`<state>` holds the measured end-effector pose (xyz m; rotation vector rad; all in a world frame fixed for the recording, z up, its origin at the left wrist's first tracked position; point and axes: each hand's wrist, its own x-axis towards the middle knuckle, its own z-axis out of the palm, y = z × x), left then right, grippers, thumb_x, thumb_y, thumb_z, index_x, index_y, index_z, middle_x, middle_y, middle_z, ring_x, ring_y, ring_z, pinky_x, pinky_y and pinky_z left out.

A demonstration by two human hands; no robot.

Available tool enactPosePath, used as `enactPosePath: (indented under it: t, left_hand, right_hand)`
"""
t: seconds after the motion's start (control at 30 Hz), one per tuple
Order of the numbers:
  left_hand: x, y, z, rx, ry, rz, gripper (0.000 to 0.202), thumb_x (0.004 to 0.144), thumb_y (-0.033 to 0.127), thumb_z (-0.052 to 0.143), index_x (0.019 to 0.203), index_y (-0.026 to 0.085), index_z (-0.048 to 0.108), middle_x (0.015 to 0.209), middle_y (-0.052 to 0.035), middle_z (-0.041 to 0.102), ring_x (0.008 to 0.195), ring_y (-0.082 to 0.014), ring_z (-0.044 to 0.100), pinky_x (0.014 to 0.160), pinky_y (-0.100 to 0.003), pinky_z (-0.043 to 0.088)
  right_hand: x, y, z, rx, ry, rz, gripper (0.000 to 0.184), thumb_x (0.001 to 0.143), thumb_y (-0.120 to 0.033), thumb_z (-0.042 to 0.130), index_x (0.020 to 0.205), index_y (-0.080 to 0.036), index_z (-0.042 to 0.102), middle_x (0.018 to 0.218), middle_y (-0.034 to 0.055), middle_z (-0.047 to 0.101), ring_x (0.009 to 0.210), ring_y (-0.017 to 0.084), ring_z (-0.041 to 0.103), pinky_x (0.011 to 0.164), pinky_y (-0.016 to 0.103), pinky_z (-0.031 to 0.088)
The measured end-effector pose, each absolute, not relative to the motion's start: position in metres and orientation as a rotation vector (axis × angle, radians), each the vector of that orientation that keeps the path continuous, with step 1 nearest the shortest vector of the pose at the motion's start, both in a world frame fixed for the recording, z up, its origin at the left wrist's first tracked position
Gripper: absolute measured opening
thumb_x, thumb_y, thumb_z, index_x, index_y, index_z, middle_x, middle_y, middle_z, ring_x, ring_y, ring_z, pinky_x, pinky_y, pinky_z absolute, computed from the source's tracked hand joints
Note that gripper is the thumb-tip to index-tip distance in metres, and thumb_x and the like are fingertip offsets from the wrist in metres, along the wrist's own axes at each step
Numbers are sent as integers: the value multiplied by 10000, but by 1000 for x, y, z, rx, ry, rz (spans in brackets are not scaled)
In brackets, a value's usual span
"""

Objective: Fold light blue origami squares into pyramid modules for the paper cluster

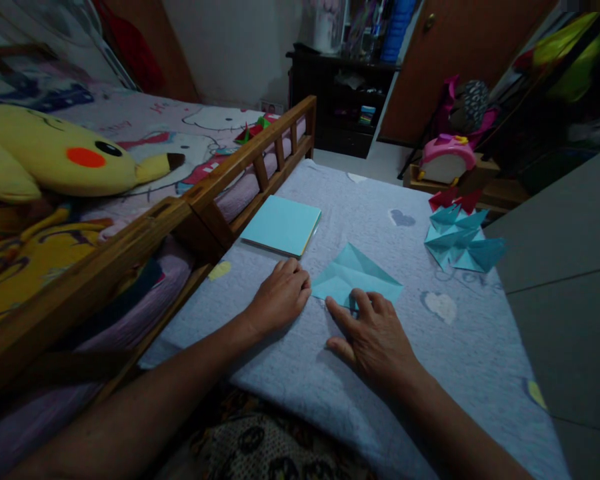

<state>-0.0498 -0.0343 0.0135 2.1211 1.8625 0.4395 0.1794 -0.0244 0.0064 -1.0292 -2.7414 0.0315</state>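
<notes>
A light-blue sheet of origami paper (355, 272), folded to a triangle with crease lines, lies on the cloth with its peak pointing away from me. My left hand (283, 293) is closed at the paper's left corner, its fingers curled with the thumb side against that corner. My right hand (373, 332) is spread, fingertips resting on the paper's near edge and thumb out to the left on the cloth. Beyond my left hand is a square stack of origami paper (283, 225), light blue on top.
Several folded blue paper pieces (460, 240) stand at the right edge, red ones (455, 199) behind them. A wooden bed rail (250, 157) runs along the left. Past it lie a yellow plush toy (70, 153) and a red-green folded paper (253, 130). The surface has a patterned cloth (445, 373).
</notes>
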Motion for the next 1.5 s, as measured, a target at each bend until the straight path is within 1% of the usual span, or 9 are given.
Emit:
enactPosePath:
  t: [0.13, 0.27, 0.33, 0.4, 0.53, 0.63, 0.8, 1.07, 1.5]
  left_hand:
    - [-51, -42, 13, 2106, 1907, 504, 113, 955, 161, 488, 909, 189, 587, 987, -55, 584, 991, -234, 526, 926, -394, 466]
    - [-45, -59, 13, 2255, 1908, 535, 237, 999, 166, 418, 1159, 202, 590, 1114, -84, 586, 1065, -256, 507, 955, -412, 458]
    - [-40, -67, 14, 2412, 1754, 405, 277, 1010, 241, 450, 1261, 239, 565, 1177, -88, 573, 1080, -268, 499, 946, -419, 462]
    - [-34, -74, 15, 2472, 1657, 289, 381, 993, 341, 523, 1363, 251, 508, 1210, -93, 564, 1086, -278, 497, 944, -423, 466]
    - [-34, -79, 15, 2422, 1706, 108, 555, 969, 456, 569, 1467, 252, 430, 1247, -99, 556, 1108, -295, 494, 962, -445, 446]
    - [-39, -80, 13, 2400, 1737, 34, 615, 958, 510, 573, 1499, 275, 400, 1264, -97, 549, 1105, -300, 492, 963, -454, 429]
    - [-46, -82, 11, 2380, 1781, 0, 670, 942, 579, 572, 1521, 309, 368, 1307, -93, 529, 1136, -295, 469, 978, -445, 401]
    - [-52, -82, 12, 2389, 1811, -71, 686, 941, 603, 559, 1533, 326, 351, 1305, -90, 520, 1106, -286, 464, 955, -431, 388]
    - [-74, -78, 9, 2483, 1804, -98, 715, 920, 677, 523, 1535, 361, 340, 1352, -87, 487, 1094, -294, 461, 942, -433, 387]
  right_hand:
    - [180, -24, 5, -1027, -2743, 9, 593, 873, -634, 615, 1386, -343, 547, 1232, 139, 549, 1024, 340, 487, 861, 467, 454]
    - [179, -24, 5, -1041, -2750, 5, 605, 859, -633, 636, 1382, -343, 545, 1211, 141, 550, 1032, 343, 477, 874, 481, 456]
    - [179, -24, 6, -1042, -2755, 18, 585, 865, -631, 630, 1363, -333, 561, 1210, 142, 548, 1033, 344, 479, 875, 485, 458]
    - [179, -24, 7, -1042, -2758, 28, 557, 874, -629, 620, 1338, -323, 580, 1209, 139, 549, 1027, 339, 482, 869, 483, 461]
    - [179, -24, 6, -1040, -2753, 32, 608, 868, -629, 630, 1396, -343, 536, 1220, 132, 547, 1031, 335, 482, 868, 472, 462]
    - [180, -24, 4, -1042, -2758, 48, 639, 870, -627, 627, 1432, -347, 509, 1238, 136, 542, 1051, 342, 483, 884, 474, 458]
    - [180, -24, 6, -1059, -2777, 40, 613, 881, -627, 608, 1418, -341, 533, 1245, 143, 545, 1057, 345, 489, 895, 483, 446]
    - [180, -24, 8, -1070, -2808, 28, 593, 902, -628, 572, 1422, -346, 538, 1247, 149, 540, 1065, 354, 492, 901, 490, 443]
    - [181, -24, 3, -1053, -2791, 74, 611, 875, -588, 641, 1421, -332, 542, 1250, 161, 539, 1065, 382, 497, 905, 531, 446]
